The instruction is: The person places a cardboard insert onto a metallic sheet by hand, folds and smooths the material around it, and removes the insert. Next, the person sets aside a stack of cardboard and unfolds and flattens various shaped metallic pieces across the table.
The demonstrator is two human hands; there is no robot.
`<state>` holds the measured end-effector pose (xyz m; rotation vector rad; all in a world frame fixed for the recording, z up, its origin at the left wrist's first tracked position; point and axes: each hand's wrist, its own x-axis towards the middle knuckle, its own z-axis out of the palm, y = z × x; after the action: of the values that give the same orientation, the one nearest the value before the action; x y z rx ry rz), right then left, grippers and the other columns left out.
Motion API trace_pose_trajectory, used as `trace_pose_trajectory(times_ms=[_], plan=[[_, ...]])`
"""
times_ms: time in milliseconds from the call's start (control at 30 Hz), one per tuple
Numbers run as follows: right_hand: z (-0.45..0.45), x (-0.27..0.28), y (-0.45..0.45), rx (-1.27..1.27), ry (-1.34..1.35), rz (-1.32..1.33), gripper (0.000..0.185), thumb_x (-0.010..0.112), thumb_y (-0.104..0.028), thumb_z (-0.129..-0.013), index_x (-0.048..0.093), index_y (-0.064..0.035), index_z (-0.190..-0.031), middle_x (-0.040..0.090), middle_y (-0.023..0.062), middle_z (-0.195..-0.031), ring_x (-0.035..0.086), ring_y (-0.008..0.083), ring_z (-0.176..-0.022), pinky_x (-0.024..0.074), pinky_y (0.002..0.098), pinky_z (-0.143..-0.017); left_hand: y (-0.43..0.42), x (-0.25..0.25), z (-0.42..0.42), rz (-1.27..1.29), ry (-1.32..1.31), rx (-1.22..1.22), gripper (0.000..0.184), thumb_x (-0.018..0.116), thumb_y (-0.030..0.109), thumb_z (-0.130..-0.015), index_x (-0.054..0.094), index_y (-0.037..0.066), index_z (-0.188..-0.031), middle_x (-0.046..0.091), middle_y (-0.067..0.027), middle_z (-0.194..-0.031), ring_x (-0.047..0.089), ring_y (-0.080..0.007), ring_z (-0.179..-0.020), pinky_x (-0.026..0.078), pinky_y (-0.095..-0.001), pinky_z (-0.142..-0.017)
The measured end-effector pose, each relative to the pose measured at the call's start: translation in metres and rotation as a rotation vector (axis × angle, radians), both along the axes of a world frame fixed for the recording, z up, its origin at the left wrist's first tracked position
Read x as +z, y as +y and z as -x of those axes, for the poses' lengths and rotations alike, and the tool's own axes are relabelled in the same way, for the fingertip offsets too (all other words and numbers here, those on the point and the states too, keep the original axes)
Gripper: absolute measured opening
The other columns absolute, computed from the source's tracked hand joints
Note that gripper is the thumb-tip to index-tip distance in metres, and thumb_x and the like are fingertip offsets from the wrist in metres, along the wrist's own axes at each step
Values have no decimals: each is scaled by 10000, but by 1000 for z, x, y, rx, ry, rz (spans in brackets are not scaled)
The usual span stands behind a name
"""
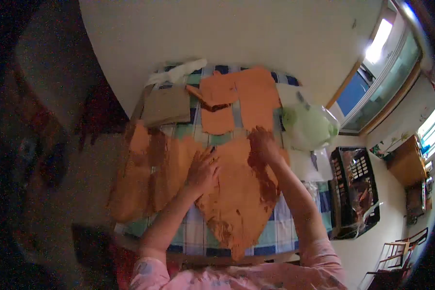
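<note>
A large orange sheet-like piece, perhaps cloth, with dark brown patches, lies before me and tapers toward my body. My left hand rests palm down on its left part, fingers spread. At its upper right edge, my right hand presses down beside a dark brown patch; blur hides how its fingertips are bent. Another orange piece with brown stripes spreads to the left of my left hand. Beyond my hands are more flat orange pieces, one with a dark folded edge.
A checked cloth covers the table. Flat greyish-brown pieces and a white strip lie at the far left. On the right sit a pale green plastic-wrapped bundle and a black crate. A wall stands behind.
</note>
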<state>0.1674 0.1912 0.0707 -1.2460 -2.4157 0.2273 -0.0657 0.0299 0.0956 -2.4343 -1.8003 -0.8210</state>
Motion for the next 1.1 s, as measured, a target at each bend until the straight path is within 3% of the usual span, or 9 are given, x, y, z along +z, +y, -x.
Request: trace_pose_trajectory(times_ms=[200, 367, 533, 667, 733, 800, 933, 1033, 1100], plan=[[-6, -5, 77, -300, -274, -31, 155, 544, -216, -809, 617, -111, -895, 579, 91, -1028, 525, 289, -1041, 379, 499, -794, 49, 5, 7, 139, 34, 18, 321, 592, 184, -852, 600, 50, -1144, 485, -133, -1302, 364, -288, -1296, 265, -477, -1085], [-12, -1, 84, -153, -311, -387, 195, 562, -225, -807, 622, -80, -923, 584, 125, -1028, 551, 309, -996, 437, 443, -808, 95, -34, 31, -4, 147, 7, 284, 597, 110, -801, 606, 21, -1071, 500, -153, -1269, 411, -302, -1252, 318, -458, -1056], [34, 4, 70, 50, -216, -265, 327, 565, -180, -814, 590, -58, -1115, 565, 168, -1146, 522, 327, -1090, 441, 393, -900, 135, -43, 27, -106, 105, -40, 226, 551, 65, -806, 590, 3, -1020, 563, -165, -1119, 518, -336, -1105, 419, -444, -944], [94, 1, 50, 245, 146, 48, 369, 560, -116, -787, 572, -41, -1147, 553, 173, -1180, 514, 332, -1097, 423, 420, -931, 150, -26, 25, 314, -280, 69, 197, 537, 65, -826, 596, 3, -1003, 590, -168, -998, 567, -329, -984, 478, -436, -813], [101, -3, 47, 276, 191, 66, 334, 551, -100, -786, 584, -35, -1113, 564, 178, -1158, 528, 341, -1063, 429, 422, -921, 158, -28, 21, 158, -131, 152, 176, 550, 81, -829, 611, 7, -977, 605, -171, -911, 597, -325, -892, 494, -438, -739], [101, -3, 43, 290, 140, -92, 276, 536, -94, -798, 603, -32, -1059, 586, 187, -1115, 555, 356, -1007, 438, 418, -902, 164, -26, 22, 128, -175, 186, 145, 551, 99, -836, 609, 5, -930, 603, -176, -839, 604, -336, -823, 490, -448, -701], [109, 11, 47, 252, 170, 130, 203, 523, -126, -839, 607, -35, -999, 626, 195, -990, 585, 389, -902, 466, 432, -835, 185, -40, 34, -90, -438, 84, 135, 558, 111, -828, 600, -2, -889, 580, -183, -704, 600, -365, -694, 480, -451, -645], [109, 4, 51, 163, 166, 87, 183, 512, -155, -867, 611, -36, -964, 636, 192, -940, 597, 385, -862, 476, 443, -786, 181, -41, 33, -26, -435, 127, 157, 544, 74, -820, 594, 5, -952, 601, -184, -806, 601, -360, -787, 477, -444, -702], [112, -5, 54, 65, 125, 70, 201, 506, -193, -895, 614, -35, -954, 642, 173, -933, 608, 353, -855, 477, 439, -766, 216, -104, 44, -2, -742, 124, 215, 554, 76, -819, 582, 21, -1025, 608, -171, -882, 591, -339, -860, 464, -428, -767]])
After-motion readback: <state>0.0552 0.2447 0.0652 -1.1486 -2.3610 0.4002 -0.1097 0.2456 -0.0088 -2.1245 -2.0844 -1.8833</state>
